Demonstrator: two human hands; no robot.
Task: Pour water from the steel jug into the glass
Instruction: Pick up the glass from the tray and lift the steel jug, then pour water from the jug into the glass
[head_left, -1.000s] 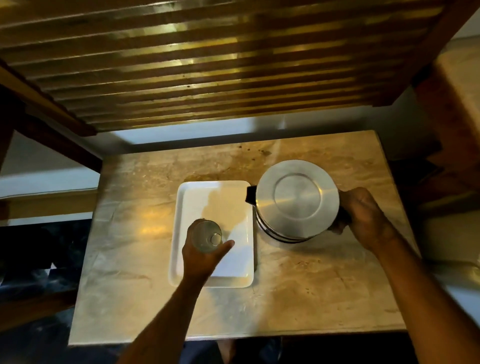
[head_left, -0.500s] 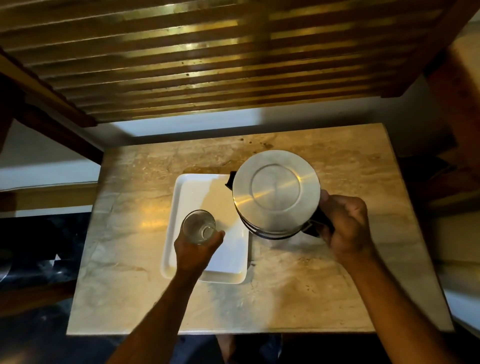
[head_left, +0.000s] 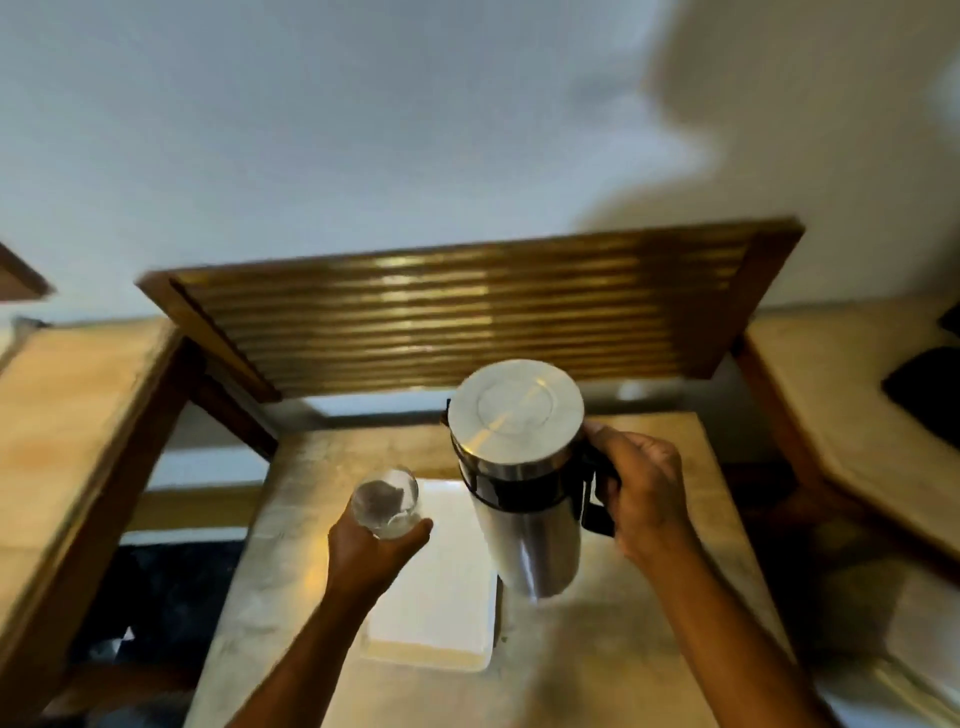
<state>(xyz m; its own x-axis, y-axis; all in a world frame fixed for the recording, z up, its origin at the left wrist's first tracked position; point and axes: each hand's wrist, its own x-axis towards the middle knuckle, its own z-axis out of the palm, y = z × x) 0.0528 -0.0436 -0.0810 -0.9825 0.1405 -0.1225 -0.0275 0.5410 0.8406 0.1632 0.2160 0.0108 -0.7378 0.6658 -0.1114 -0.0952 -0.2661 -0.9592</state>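
From the head view, blurred by motion, the left hand (head_left: 371, 545) grips the glass (head_left: 385, 501) above the white tray (head_left: 436, 613) on the desk (head_left: 649, 649), the right hand (head_left: 641, 488) clasps the steel jug (head_left: 522, 478) by its partly hidden black handle, and no writing is readable.

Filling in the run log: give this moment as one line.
phase: pre-pour | right hand: grips steel jug handle, lifted, lid on | left hand: holds glass over tray | water: none pouring
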